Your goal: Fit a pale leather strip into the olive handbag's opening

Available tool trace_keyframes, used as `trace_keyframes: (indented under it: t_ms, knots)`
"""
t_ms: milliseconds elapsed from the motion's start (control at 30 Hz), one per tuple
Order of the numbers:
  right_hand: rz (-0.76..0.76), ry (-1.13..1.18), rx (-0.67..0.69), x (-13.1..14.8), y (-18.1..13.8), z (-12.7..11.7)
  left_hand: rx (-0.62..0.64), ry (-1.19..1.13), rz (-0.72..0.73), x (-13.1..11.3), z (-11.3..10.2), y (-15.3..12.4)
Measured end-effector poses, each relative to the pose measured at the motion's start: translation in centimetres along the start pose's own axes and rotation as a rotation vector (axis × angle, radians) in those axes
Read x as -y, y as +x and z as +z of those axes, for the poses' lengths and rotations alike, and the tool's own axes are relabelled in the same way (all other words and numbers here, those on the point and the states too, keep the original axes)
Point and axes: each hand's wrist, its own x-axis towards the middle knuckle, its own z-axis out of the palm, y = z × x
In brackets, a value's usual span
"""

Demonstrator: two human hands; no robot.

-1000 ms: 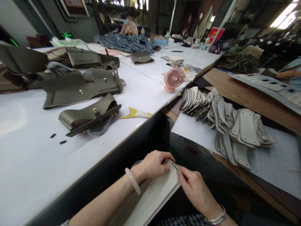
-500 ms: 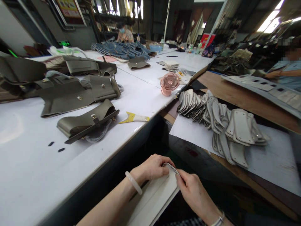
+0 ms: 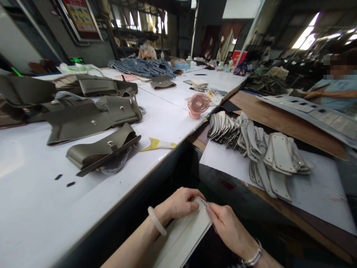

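An off-white leather-like panel (image 3: 182, 234) lies below my hands, slanting down toward the bottom of the view. My left hand (image 3: 182, 203) is closed on its far end, fingers curled over the top edge. At the corner beside it, my right hand (image 3: 226, 222) pinches the same edge between thumb and fingers. A thin dark line runs along that edge between the two hands. The fingertips of both hands are partly hidden, and so is the panel's lower end.
On the white table (image 3: 92, 197) to the left lie olive bag pieces (image 3: 103, 147), a yellow-and-white tool (image 3: 158, 144) and a pink fan (image 3: 198, 106). Stacked pale leather pieces (image 3: 283, 152) cover part of a board at right. One person (image 3: 331, 93) sits at right, another (image 3: 147, 52) far back.
Both hands keep hold of the panel's edge, with my right hand's fingers closer to my left. The whole view has shifted slightly.
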Motion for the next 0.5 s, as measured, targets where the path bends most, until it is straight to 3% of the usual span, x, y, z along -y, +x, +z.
trace_keyframes:
  t_ms: [300,500]
  knots:
    - [-0.11,0.073,-0.012,-2.2,-0.1,1.0,-0.085,-0.041,-0.08,0.2,0.2,0.1]
    - [-0.107,0.053,0.007,-2.0,-0.3,0.4,-0.111,-0.074,-0.087,0.3,0.6,-0.1]
